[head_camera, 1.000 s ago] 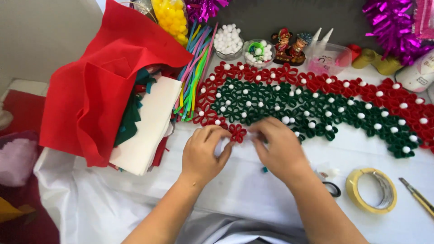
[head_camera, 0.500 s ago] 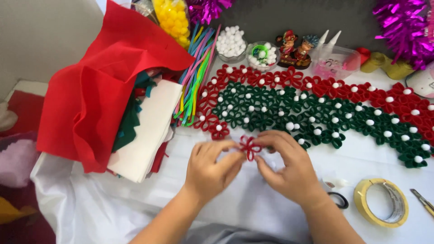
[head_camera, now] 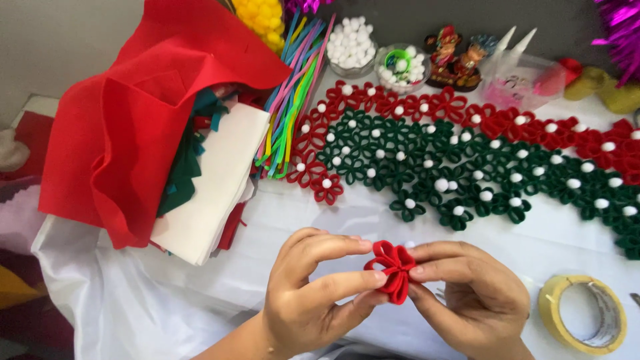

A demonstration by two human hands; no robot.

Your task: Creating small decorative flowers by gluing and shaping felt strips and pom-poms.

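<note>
my left hand and right hand pinch a small red felt flower with looped petals, near me

A band of bare white counter runs from 9 to 3 o'clock between the hands and the felt flower mat, open to pass through. At 12 to 2 o'clock the mat blocks the way, with bowls of white balls and figurines behind it. At 10 o'clock the pile of felt sheets and the pipe cleaners stand in the way, and the tape roll lies at 4 o'clock.
</note>
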